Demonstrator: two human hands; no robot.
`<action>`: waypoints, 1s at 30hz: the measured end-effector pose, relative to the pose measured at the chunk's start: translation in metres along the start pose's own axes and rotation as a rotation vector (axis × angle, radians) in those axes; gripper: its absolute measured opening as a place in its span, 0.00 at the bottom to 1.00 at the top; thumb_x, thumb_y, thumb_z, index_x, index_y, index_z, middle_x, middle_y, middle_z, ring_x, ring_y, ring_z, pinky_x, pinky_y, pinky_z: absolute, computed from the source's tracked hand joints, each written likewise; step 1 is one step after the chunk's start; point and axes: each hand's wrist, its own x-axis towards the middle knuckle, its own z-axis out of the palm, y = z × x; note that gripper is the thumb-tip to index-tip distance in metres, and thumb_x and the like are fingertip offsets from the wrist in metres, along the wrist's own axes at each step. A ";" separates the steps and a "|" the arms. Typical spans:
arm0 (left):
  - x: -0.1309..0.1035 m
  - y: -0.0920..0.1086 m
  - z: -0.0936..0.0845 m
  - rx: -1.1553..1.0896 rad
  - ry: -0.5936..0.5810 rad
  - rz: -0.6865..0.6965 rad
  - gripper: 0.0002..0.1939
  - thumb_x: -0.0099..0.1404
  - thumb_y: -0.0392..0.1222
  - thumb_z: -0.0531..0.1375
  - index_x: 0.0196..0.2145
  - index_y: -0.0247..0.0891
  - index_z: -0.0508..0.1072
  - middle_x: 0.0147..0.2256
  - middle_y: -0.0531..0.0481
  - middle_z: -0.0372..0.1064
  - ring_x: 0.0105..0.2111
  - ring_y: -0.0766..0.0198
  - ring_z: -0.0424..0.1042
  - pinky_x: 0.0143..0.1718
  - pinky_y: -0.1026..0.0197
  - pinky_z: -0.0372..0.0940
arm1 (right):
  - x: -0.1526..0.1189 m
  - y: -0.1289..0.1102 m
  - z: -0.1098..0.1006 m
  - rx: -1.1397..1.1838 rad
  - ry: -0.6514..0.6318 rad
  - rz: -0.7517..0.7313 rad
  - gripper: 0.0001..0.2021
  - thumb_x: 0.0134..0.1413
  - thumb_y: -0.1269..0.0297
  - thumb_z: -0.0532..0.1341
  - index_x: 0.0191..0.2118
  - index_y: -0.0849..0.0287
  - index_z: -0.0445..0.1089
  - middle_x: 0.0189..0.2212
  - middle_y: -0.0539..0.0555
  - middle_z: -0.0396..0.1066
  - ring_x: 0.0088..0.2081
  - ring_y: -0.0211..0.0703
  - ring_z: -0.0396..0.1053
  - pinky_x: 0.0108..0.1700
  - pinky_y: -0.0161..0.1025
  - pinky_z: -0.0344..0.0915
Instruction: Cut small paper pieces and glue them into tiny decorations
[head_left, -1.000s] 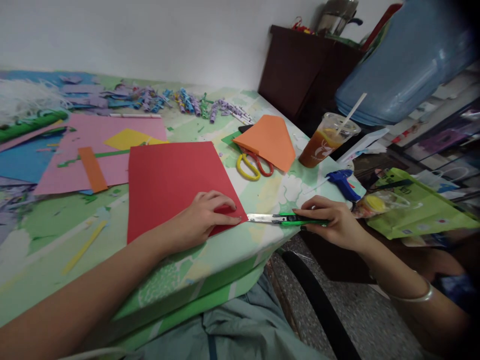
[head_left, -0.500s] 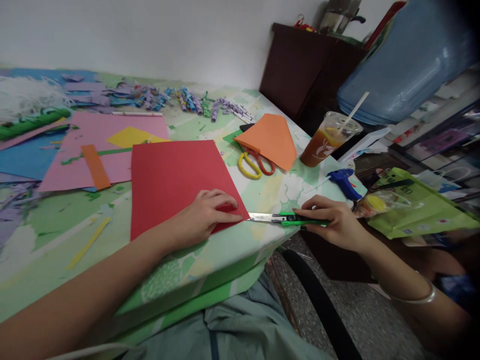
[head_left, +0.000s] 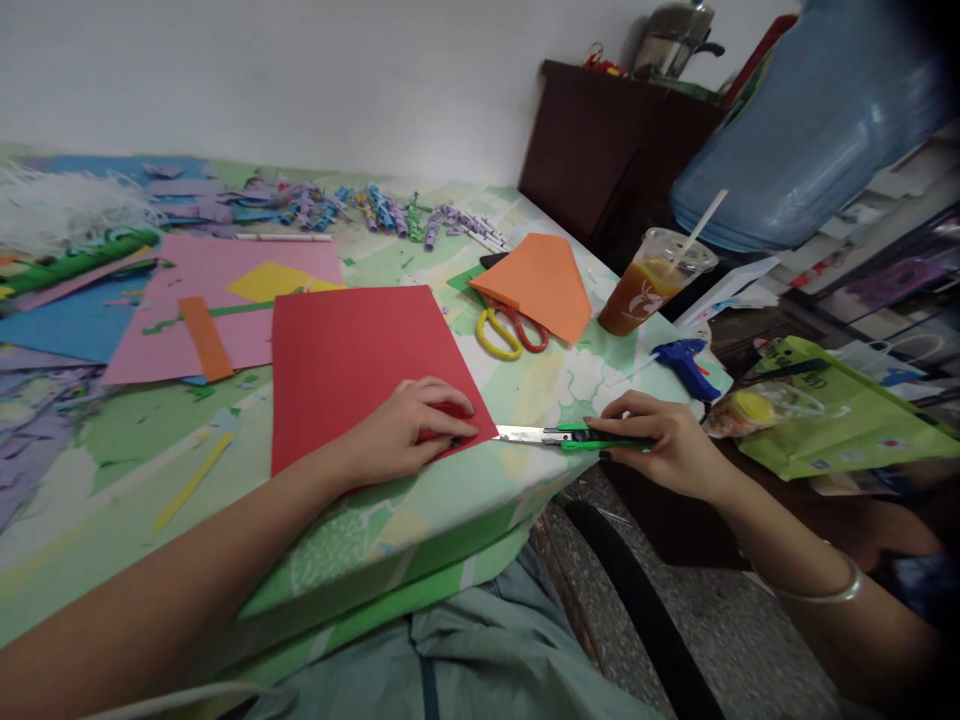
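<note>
My right hand [head_left: 667, 440] is closed round the green handle of a utility knife [head_left: 574, 436]. Its long metal blade points left and its tip meets the lower right corner of a sheet of red paper [head_left: 360, 350]; whether the tip lies under the sheet I cannot tell. My left hand [head_left: 412, 425], fingers bent, holds the red paper down beside that corner. Beyond the sheet, scissors [head_left: 501, 335] with yellow and red handles lie partly under an orange paper piece [head_left: 544, 285].
A cup of orange-brown drink [head_left: 637, 290] with a straw stands near the right edge, close to a blue glue gun [head_left: 688, 368]. Pink paper [head_left: 150, 345], a yellow strip [head_left: 193, 482] and curled paper pieces [head_left: 386, 210] lie left and behind. A green bag [head_left: 847, 410] is at right.
The view has shifted slightly. The left fingers have drawn back a little from the paper's corner and a dark thumbnail now shows. The knife stays at the corner.
</note>
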 end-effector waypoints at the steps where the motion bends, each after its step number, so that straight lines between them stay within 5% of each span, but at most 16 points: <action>1: 0.000 -0.001 0.000 -0.031 0.015 0.000 0.16 0.65 0.33 0.54 0.44 0.44 0.78 0.47 0.45 0.74 0.48 0.56 0.68 0.50 0.49 0.60 | 0.000 0.000 0.000 -0.002 0.000 0.003 0.15 0.54 0.68 0.62 0.47 0.56 0.77 0.36 0.59 0.72 0.37 0.48 0.71 0.38 0.44 0.69; 7: -0.002 0.003 -0.003 -0.049 0.052 -0.001 0.15 0.59 0.29 0.55 0.36 0.40 0.80 0.46 0.44 0.75 0.49 0.52 0.69 0.50 0.45 0.62 | 0.001 -0.001 -0.001 0.004 0.004 0.017 0.14 0.54 0.68 0.62 0.47 0.56 0.77 0.36 0.58 0.72 0.36 0.47 0.72 0.38 0.43 0.69; 30: -0.002 0.006 -0.005 -0.042 0.016 -0.012 0.16 0.60 0.32 0.56 0.42 0.43 0.79 0.47 0.44 0.73 0.49 0.52 0.68 0.50 0.45 0.60 | -0.006 -0.004 -0.005 0.005 0.024 0.081 0.14 0.54 0.67 0.62 0.46 0.56 0.77 0.36 0.57 0.74 0.35 0.45 0.73 0.37 0.41 0.69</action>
